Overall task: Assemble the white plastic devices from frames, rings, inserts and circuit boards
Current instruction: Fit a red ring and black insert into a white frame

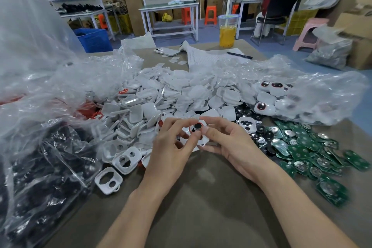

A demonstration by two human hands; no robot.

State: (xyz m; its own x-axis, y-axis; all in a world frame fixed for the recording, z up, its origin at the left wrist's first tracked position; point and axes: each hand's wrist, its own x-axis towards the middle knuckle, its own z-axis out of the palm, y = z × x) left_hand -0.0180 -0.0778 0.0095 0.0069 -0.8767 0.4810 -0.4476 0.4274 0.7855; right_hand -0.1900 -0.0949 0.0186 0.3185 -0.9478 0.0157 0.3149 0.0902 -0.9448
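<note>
Left hand point(171, 145) pinches the white frame point(201, 143) at its red ring point(190, 128); right hand point(229, 145) grips the opposite edge, the frame's long axis pointing away.

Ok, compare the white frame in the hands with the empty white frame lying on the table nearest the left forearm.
The held frame carries a black insert inside a red ring in its big opening; the loose frame has both openings empty. The held frame is pinched between the left hand and right hand; the loose frame lies on the table, untouched. Both are white plastic with rounded corners.
</note>
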